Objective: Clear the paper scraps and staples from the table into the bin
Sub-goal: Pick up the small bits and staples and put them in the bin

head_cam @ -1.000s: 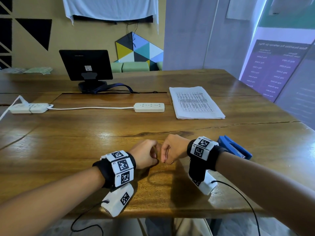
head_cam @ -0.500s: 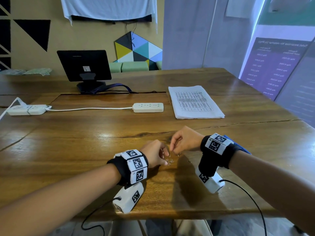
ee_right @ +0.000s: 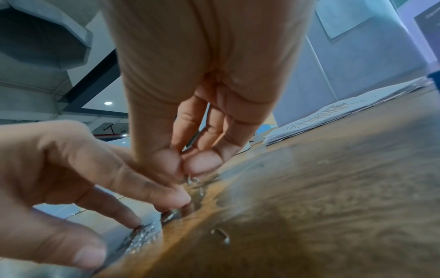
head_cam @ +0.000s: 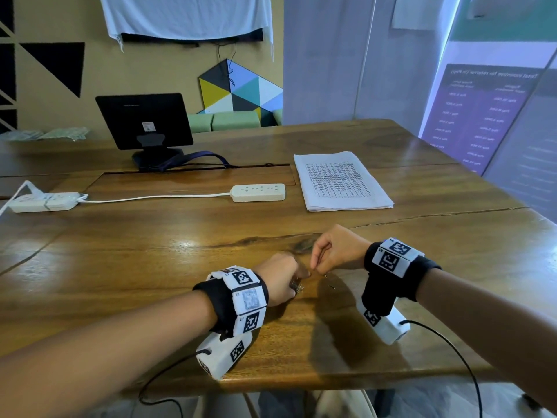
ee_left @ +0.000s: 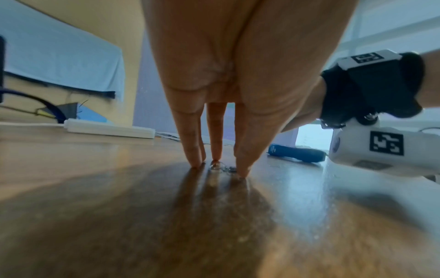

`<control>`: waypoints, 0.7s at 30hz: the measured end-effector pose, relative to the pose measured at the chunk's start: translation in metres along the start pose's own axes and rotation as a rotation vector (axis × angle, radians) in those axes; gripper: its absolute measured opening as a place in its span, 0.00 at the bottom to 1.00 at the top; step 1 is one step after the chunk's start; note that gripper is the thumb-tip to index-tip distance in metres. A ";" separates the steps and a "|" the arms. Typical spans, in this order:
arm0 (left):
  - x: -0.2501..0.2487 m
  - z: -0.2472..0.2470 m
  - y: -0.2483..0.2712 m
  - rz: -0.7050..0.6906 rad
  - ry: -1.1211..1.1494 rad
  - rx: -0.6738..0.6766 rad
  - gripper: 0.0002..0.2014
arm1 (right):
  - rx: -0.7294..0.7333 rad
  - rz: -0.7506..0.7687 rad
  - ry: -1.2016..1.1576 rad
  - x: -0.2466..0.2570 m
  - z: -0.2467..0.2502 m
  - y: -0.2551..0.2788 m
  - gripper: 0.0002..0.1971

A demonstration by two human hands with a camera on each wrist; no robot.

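Small metal staples [head_cam: 299, 287] lie in a pile on the wooden table [head_cam: 150, 267] near its front edge. My left hand [head_cam: 297, 283] stands over the pile, its fingertips [ee_left: 195, 161] and thumb touching the wood around the staples [ee_left: 222, 167]. Just to the right, my right hand [head_cam: 315, 267] hovers with thumb and forefinger pinching a staple [ee_right: 191, 179] a little above the table. One loose staple [ee_right: 221, 234] lies apart, also seen as a staple [head_cam: 331, 286] in the head view. No bin or paper scraps are in view.
A blue stapler [ee_left: 295, 153] lies right of my hands. Farther back are a stack of printed sheets [head_cam: 340, 181], a white power strip [head_cam: 258, 192], a second strip [head_cam: 42, 202] at the left and a black monitor [head_cam: 144, 120].
The hands, pressed together a second ago, have parted. My right hand rose and shifted right with a staple; the left sank onto the pile. Loose staples now show on the wood.
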State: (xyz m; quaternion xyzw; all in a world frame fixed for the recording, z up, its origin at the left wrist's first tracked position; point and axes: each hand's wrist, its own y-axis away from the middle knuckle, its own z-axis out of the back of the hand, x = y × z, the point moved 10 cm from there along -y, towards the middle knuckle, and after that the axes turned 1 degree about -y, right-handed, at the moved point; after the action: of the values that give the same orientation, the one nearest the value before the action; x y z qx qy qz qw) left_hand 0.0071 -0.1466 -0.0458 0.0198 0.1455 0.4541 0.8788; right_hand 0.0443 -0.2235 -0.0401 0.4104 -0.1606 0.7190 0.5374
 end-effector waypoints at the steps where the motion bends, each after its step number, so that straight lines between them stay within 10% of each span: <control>1: -0.003 -0.001 0.001 -0.032 -0.023 0.002 0.21 | -0.006 0.000 0.009 -0.001 0.001 0.001 0.13; 21: -0.005 -0.001 -0.002 -0.056 -0.069 -0.024 0.11 | 0.011 0.000 0.102 -0.002 0.002 0.014 0.08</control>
State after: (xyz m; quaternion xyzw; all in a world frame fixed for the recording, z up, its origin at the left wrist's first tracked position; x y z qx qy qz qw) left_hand 0.0060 -0.1522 -0.0457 0.0209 0.1103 0.4302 0.8957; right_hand 0.0326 -0.2310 -0.0374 0.3763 -0.1290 0.7399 0.5425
